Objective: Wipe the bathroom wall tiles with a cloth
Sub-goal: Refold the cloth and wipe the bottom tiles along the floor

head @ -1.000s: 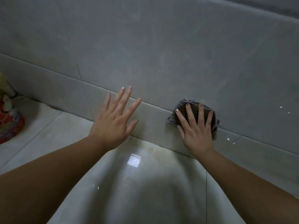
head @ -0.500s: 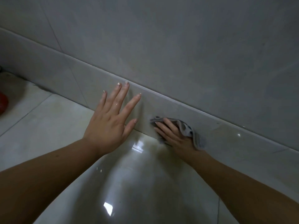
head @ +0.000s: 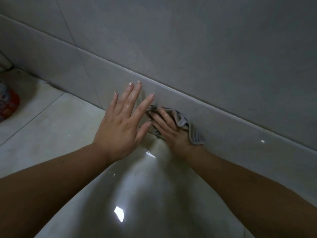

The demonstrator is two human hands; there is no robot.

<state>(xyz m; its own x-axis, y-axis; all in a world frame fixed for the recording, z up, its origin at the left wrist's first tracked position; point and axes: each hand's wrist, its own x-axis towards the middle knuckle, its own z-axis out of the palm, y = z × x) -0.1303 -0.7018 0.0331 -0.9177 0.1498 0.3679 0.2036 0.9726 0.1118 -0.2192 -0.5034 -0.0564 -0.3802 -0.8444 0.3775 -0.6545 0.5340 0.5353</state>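
Grey wall tiles (head: 197,54) fill the upper half of the view, with a lower skirting row (head: 228,127) meeting the floor. My right hand (head: 169,133) presses a crumpled grey cloth (head: 193,133) flat against the skirting tile, just above the floor joint. My left hand (head: 123,122) rests on the same tile row with its fingers spread and holds nothing. Its thumb and forefinger almost touch the fingers of my right hand. Part of the cloth is hidden under my right palm.
The glossy pale floor tiles (head: 51,127) reflect a bright light in front of me. A red patterned object (head: 7,107) lies on the floor at the far left, near the wall corner.
My right hand slid the cloth down from the upper wall tile to the skirting tile and leftward, ending beside my left hand. My left hand stayed flat on the wall.
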